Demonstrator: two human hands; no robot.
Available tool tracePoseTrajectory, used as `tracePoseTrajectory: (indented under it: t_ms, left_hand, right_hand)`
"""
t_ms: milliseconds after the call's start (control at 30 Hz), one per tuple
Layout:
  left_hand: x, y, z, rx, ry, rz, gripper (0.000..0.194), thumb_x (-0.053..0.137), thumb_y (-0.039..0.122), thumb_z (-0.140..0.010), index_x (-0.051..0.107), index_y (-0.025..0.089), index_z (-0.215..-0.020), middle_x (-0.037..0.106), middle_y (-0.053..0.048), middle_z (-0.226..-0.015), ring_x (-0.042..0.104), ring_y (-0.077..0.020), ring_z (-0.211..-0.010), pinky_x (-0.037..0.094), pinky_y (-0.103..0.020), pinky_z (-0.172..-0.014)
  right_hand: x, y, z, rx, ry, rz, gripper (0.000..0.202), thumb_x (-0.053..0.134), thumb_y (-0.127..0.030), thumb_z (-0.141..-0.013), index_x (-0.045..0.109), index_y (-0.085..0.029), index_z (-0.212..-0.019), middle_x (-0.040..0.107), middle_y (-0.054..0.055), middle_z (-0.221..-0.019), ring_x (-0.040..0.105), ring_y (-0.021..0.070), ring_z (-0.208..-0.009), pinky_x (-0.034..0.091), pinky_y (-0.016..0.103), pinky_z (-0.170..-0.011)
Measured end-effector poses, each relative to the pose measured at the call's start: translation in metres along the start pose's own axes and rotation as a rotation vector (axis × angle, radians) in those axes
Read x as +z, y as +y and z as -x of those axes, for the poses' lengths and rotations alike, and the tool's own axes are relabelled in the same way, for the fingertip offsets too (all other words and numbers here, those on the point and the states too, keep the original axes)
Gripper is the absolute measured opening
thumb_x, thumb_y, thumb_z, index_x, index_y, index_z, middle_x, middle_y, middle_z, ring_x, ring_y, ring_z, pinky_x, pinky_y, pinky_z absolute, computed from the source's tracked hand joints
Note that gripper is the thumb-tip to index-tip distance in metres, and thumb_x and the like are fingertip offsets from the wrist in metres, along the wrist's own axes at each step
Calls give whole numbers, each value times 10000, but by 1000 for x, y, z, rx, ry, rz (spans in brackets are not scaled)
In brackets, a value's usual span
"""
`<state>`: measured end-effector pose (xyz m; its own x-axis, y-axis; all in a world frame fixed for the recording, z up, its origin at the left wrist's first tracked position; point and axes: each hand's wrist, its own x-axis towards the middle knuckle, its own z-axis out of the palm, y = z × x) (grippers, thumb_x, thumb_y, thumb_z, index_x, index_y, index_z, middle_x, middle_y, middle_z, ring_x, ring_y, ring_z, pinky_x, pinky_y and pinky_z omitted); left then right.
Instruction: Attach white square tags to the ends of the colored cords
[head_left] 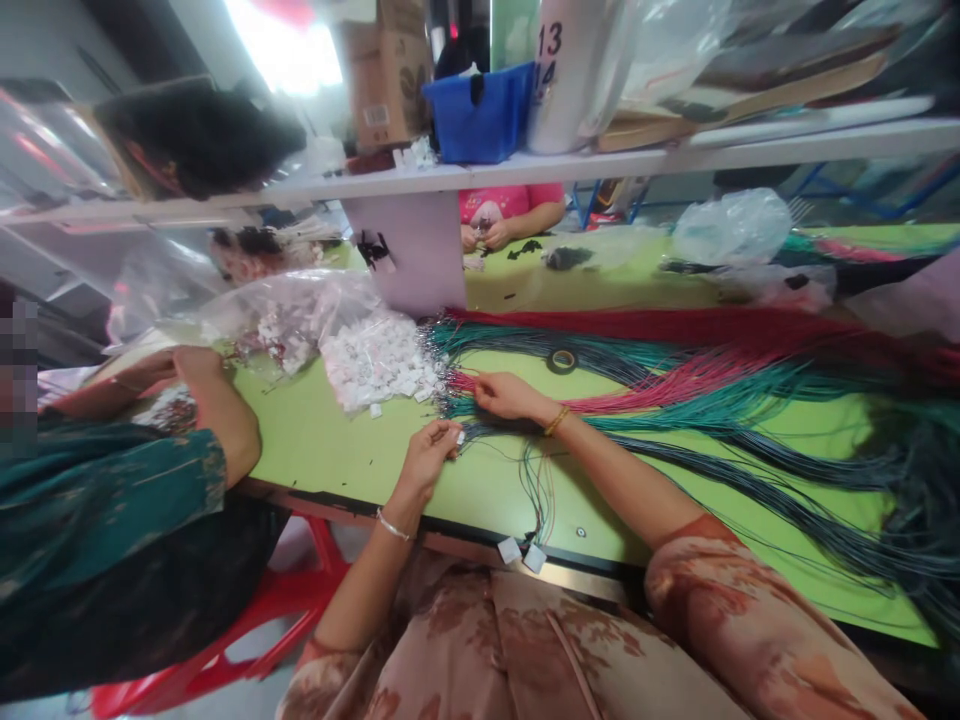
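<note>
My left hand [433, 452] is closed in a pinch on a small white connector [460, 438], just above the green tabletop. To the right of it, my right hand [511, 396] reaches over the wire bundles, its fingers pinched at the tips of the red wires [600, 402]; how many it grips is too small to tell. Green wires [675, 412] and dark wires [675, 455] lie alongside, with bare metal ends at the left. A bag of white connectors [382, 355] rests beyond my left hand. Two white square pieces [522, 553] with thin wires lie at the table's front edge.
A black tape roll [562, 361] sits among the wires. On the left, a co-worker's arm [217, 410] rests by a pile of small parts. A shelf [360, 185] with a blue bin [480, 115] crosses above the table. Another person's hands [486, 236] work behind it.
</note>
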<state>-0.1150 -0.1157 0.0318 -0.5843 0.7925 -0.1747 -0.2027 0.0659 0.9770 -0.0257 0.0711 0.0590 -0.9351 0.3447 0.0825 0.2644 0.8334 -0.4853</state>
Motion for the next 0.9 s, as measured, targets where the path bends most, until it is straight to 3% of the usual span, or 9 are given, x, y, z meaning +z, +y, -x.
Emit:
tracePoseTrajectory:
  t_ms: [100, 300, 467, 600, 900]
  left_hand:
    - [7, -1, -2, -4, -13, 17, 351, 789, 403, -624, 679, 128, -813, 628, -25, -705, 489, -79, -555, 377, -229, -549]
    - [18, 0, 3, -3, -42, 43, 316, 790, 374, -622, 681, 135, -798, 626, -24, -694, 486, -84, -557, 370, -234, -545]
    - [20, 0, 4, -10, -32, 90, 314, 796, 372, -623, 687, 137, -801, 644, -33, -717, 473, -79, -548, 361, -237, -547]
    - [21, -2, 1, -28, -23, 196, 299, 789, 355, -646, 679, 138, -819, 676, -55, -804, 471, -67, -552, 363, -229, -557]
    - [24, 0, -7, -109, -33, 571, 178, 758, 185, -696, 680, 129, -846, 665, -48, -822, 580, -95, -706, 445, -202, -646]
  right_hand:
    - [-6, -14, -12, -55, -149, 9, 156, 477, -210, -804, 590, -147, -718, 600, 29, -675, 383, 115, -565, 238, 253, -548]
    - [-14, -28, -33, -126, -261, -76, 82, 521, -156, -700, 568, -138, -635, 541, -3, -599, 386, 102, -578, 264, 235, -562]
    - [-29, -31, -28, -218, -97, -478, 132, 488, -239, -743, 556, -135, -700, 514, -25, -647, 403, 91, -606, 302, 211, -577]
    - [-26, -39, -13, -173, 12, -682, 120, 527, -256, -720, 549, -140, -698, 516, -21, -663, 432, 94, -619, 346, 217, -598]
    - [5, -24, 49, -38, 161, -706, 82, 570, -230, -723, 556, -150, -719, 503, -41, -616, 360, 65, -532, 301, 195, -518]
